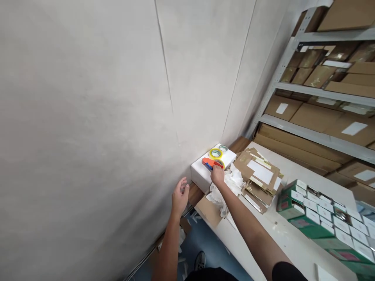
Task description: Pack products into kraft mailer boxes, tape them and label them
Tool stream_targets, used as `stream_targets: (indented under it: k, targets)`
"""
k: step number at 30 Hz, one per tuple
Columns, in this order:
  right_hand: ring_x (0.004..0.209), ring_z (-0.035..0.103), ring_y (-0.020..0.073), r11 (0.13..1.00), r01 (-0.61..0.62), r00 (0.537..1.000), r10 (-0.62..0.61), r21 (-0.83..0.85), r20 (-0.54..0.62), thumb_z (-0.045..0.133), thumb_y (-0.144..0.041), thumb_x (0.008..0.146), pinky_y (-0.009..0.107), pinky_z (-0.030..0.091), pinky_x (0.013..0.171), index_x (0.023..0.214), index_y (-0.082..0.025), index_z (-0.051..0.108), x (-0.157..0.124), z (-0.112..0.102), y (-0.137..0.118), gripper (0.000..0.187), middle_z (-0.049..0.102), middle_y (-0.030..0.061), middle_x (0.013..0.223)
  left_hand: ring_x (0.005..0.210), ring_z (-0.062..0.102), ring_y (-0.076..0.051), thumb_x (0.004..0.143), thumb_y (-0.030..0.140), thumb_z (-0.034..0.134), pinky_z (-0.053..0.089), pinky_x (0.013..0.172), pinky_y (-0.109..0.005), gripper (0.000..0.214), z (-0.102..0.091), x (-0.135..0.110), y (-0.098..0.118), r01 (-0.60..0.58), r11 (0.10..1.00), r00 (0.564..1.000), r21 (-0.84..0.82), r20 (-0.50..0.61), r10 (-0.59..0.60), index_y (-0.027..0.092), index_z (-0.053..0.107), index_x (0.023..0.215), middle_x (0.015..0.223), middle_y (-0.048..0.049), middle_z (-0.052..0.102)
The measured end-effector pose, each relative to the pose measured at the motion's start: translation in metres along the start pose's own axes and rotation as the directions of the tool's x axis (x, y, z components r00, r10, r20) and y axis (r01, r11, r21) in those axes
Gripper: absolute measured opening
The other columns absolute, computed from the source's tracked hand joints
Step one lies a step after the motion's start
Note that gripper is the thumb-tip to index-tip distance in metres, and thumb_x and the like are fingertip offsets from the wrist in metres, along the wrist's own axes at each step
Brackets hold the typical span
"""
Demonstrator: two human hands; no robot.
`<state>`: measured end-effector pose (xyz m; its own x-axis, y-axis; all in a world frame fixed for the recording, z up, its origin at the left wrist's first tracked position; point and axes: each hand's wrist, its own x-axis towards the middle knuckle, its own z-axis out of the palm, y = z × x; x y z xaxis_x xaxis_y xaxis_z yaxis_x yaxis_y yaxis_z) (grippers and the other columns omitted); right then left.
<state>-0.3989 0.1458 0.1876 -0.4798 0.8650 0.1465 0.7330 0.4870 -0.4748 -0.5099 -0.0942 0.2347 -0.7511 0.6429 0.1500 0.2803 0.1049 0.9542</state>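
My right hand (217,174) reaches to the far corner of the table and closes on a red and blue tape dispenser (208,162) lying on a white foam box (200,173). Two rolls of tape, one yellow-rimmed (216,153) and one smaller (223,148), lie on the same box just beyond the dispenser. My left hand (179,196) hovers open in the air to the left of the box, near the wall, holding nothing.
Crumpled white paper (234,181) and flattened cardboard boxes (259,175) lie beside the foam box. Rows of green and white small boxes (322,212) fill the table's right side. Metal shelving (319,93) with cardboard cartons stands behind. A wall runs along the left.
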Motion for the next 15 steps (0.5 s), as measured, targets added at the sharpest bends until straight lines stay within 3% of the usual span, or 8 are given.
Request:
stream_targets:
  k: [4,8,11,15]
  targets:
    - [0.116,0.06,0.0358,0.994,-0.002,0.997,0.01,-0.114,0.075,0.056,-0.008,0.086,0.049,0.036,0.106,0.11,-0.009,0.071,0.021,0.016,-0.012,0.028,0.072,0.0245,0.112,0.097,0.072,-0.02,0.094,0.044,0.06,0.06,0.078,-0.032,0.043,-0.013,0.001,-0.01,0.014,1.0,1.0,0.006,-0.022,-0.014,0.021,0.066,0.13,0.12,-0.0114,0.073]
    - [0.12,0.058,0.0359,0.997,0.025,1.0,-0.024,-0.073,0.015,0.062,-0.015,0.086,0.05,0.038,0.107,0.119,-0.013,0.069,0.016,0.019,-0.008,0.035,0.071,0.0214,0.12,0.096,0.073,-0.02,0.093,0.046,0.061,0.061,0.078,-0.032,0.044,-0.014,0.005,-0.01,0.013,1.0,0.999,-0.009,-0.033,-0.013,0.021,0.067,0.129,0.119,-0.0113,0.074]
    - [0.126,0.055,0.0325,0.994,0.103,0.991,-0.099,0.047,-0.09,0.063,-0.021,0.086,0.046,0.041,0.108,0.131,-0.017,0.064,0.002,0.009,0.002,0.045,0.067,0.0171,0.132,0.098,0.074,-0.021,0.094,0.045,0.061,0.062,0.082,-0.033,0.042,0.001,0.009,-0.005,0.003,1.0,1.0,-0.031,0.005,-0.003,0.021,0.067,0.127,0.118,-0.0113,0.074]
    - [0.126,0.058,0.0299,0.964,0.164,0.972,-0.121,0.211,-0.203,0.059,-0.025,0.089,0.047,0.044,0.111,0.135,-0.018,0.063,-0.027,-0.023,0.024,0.047,0.067,0.0145,0.133,0.096,0.074,-0.021,0.094,0.043,0.061,0.062,0.081,-0.034,0.039,0.043,0.013,0.013,-0.043,0.999,0.992,-0.022,0.117,0.046,0.02,0.068,0.124,0.116,-0.0119,0.075]
